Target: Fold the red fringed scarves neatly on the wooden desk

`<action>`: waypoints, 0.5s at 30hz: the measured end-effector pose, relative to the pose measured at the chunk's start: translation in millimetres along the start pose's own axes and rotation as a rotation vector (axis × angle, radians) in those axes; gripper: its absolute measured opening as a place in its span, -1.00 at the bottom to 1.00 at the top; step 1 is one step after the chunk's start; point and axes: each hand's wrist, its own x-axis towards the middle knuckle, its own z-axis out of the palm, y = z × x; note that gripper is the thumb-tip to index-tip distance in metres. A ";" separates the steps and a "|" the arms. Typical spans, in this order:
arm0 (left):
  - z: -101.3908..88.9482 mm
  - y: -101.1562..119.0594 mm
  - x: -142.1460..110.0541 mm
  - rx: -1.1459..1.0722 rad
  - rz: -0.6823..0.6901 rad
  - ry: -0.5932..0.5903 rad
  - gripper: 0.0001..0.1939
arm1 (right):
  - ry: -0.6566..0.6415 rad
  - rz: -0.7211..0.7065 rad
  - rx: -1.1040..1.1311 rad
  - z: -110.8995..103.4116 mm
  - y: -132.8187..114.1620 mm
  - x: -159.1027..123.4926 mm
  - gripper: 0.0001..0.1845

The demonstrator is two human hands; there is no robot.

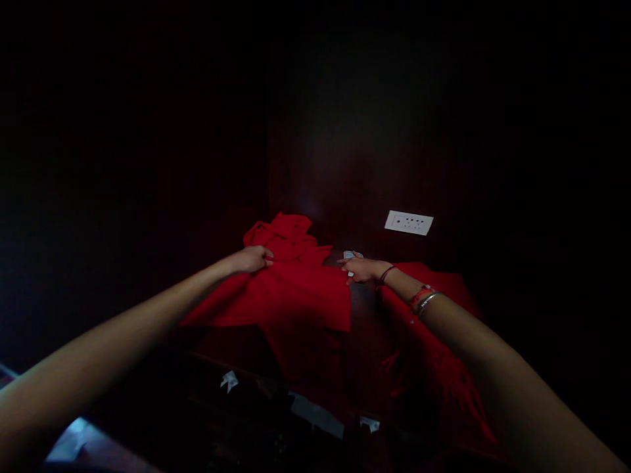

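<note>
Red cloth [300, 295] spread flat, below and left of the white socket plate [409, 223]; front part hanging down. Fringed red cloth [446, 286] directly below the plate. Crumpled red cloth [290, 240] left of it. Left hand [251, 259], left of the plate: grip pinching the spread cloth's far edge. Right hand [365, 269], below-left of the plate: grip closed round a small pale object [351, 255].

Dark worktop [365, 309], crumpled red cloth [283, 231] toward its back left corner, smoother red cloth [300, 295] spread in front of that, fringed red cloth [424, 351] on the right side, small pale object [352, 254] near the back edge, partly hidden, unclear whether resting or held
</note>
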 end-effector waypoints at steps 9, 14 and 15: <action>-99.0 13.1 -9.2 -0.175 0.043 0.369 -0.70 | 0.175 -0.095 0.375 -37.7 -9.9 -62.0 -0.68; -133.1 31.1 -9.7 0.146 0.152 0.461 -0.69 | 0.422 0.010 0.757 -42.9 -19.7 -117.8 -0.71; -137.6 35.3 -10.0 0.216 0.146 0.469 -0.66 | 0.523 0.051 0.826 -46.0 -20.3 -130.4 -0.72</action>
